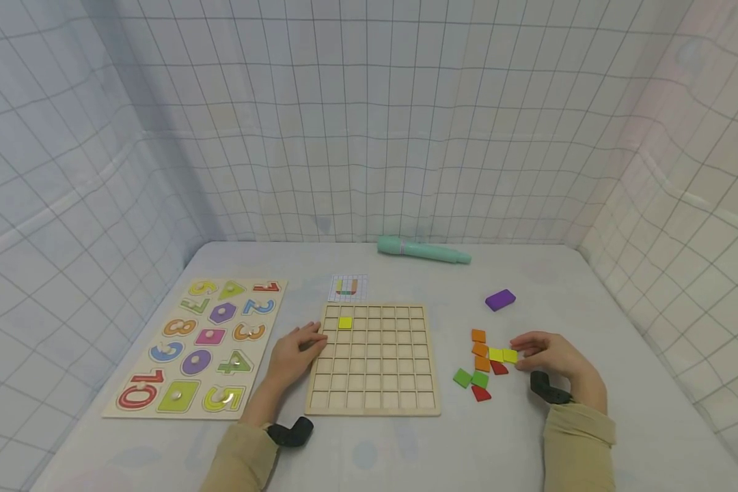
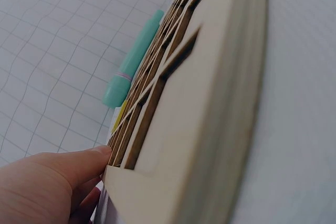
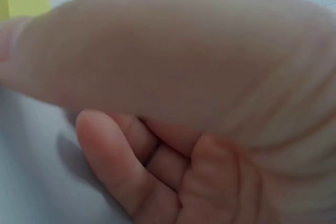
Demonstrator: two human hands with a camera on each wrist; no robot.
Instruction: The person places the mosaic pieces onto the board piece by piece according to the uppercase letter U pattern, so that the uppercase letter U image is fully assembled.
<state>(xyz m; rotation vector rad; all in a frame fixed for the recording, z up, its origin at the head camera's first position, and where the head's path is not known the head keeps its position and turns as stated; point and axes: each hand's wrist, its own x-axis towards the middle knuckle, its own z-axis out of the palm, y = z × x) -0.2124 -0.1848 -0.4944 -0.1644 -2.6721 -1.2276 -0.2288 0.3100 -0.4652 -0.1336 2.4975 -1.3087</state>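
Note:
A wooden grid board (image 1: pixel 372 412) lies flat, one yellow square tile (image 1: pixel 345 322) sitting in a cell near its upper left corner. My left hand (image 1: pixel 293 355) holds the board's left edge; in the left wrist view the thumb (image 2: pixel 79 166) is against the rim, with the other fingers partly hidden below. To the right, my right hand (image 1: pixel 550 353) is beside two yellow tiles (image 1: pixel 495 354), thumb and forefinger parted around the outer one. Around them lie three orange tiles (image 1: pixel 480 350), two green tiles (image 1: pixel 480 380) and two red pieces (image 1: pixel 481 393).
A small card (image 1: pixel 347 288) with a coloured U-shaped pattern lies behind the board. At the left is a number-and-shape puzzle board (image 1: pixel 246 355). A teal tube-shaped object (image 1: pixel 424 251) lies at the back, and a purple block (image 1: pixel 501 299) beyond the loose tiles.

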